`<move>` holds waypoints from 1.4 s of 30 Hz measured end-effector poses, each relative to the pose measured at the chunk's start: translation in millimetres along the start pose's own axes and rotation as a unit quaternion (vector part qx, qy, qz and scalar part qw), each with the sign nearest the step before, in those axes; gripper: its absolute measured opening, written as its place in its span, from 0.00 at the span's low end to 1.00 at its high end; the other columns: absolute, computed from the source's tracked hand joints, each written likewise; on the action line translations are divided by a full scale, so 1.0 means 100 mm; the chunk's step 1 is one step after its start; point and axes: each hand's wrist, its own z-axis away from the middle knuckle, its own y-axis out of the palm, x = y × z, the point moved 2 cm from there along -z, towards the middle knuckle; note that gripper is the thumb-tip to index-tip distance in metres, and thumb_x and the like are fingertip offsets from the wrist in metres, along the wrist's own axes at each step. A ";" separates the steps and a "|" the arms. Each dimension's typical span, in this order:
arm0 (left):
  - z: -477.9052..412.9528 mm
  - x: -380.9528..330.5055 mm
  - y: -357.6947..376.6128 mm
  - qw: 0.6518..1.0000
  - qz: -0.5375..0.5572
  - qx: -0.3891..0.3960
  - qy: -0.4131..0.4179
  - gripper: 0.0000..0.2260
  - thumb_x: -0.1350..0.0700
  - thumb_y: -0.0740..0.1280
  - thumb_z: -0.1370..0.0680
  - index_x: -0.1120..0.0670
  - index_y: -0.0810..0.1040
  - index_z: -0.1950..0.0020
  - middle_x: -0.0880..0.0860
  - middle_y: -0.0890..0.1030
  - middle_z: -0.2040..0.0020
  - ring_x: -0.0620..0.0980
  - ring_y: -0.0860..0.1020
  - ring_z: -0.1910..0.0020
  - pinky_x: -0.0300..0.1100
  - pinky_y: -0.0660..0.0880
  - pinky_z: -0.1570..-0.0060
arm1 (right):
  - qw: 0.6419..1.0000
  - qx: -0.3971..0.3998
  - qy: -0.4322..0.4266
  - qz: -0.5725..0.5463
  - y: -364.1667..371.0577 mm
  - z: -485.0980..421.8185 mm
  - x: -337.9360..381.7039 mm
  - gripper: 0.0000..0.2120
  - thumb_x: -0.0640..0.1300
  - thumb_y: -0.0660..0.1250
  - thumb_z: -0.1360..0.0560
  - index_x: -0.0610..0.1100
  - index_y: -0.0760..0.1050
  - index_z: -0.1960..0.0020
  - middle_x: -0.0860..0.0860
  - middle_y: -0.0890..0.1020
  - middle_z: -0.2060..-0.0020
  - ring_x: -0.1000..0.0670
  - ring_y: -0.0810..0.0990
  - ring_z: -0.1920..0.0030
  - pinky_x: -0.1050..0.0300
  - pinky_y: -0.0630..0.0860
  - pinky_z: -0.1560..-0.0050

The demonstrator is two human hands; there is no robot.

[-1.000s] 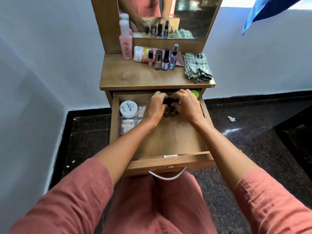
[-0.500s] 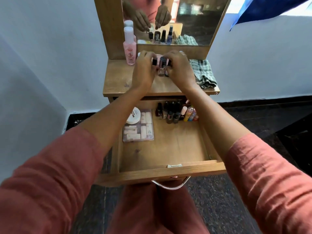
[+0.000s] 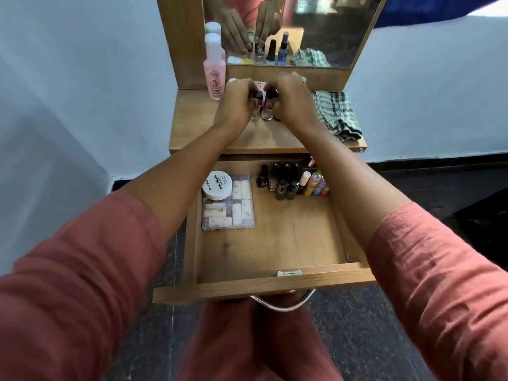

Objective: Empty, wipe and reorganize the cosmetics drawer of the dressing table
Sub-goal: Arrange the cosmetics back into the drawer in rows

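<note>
The dressing table (image 3: 192, 133) stands before me with its drawer (image 3: 275, 243) pulled open, a clear box of sachets (image 3: 228, 207) and a white jar (image 3: 217, 185) at its back left, a cluster of nail polish bottles (image 3: 286, 180) at its back right. On the tabletop lies a checked cloth (image 3: 335, 114), right of my hands. My left hand (image 3: 236, 103) is closed around one small bottle (image 3: 257, 105) and my right hand (image 3: 294, 100) around another bottle (image 3: 268, 108), both touching the tabletop.

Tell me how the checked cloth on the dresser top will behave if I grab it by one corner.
The checked cloth lies crumpled in soft folds, so it likely hangs limp and unfolds. It looks thin, probably light. One edge sits near the tabletop rim, so a push might slide it off.
</note>
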 end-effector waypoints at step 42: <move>1.24 0.23 0.56 0.982 0.020 0.135 -0.132 0.10 0.68 0.63 0.29 0.63 0.80 0.50 0.62 0.82 0.52 0.58 0.80 0.52 0.48 0.76 0.52 | 0.977 0.214 -0.007 0.005 0.40 1.26 -0.20 0.17 0.31 0.63 0.27 0.39 0.74 0.39 0.41 0.75 0.41 0.42 0.71 0.39 0.55 0.66 0.40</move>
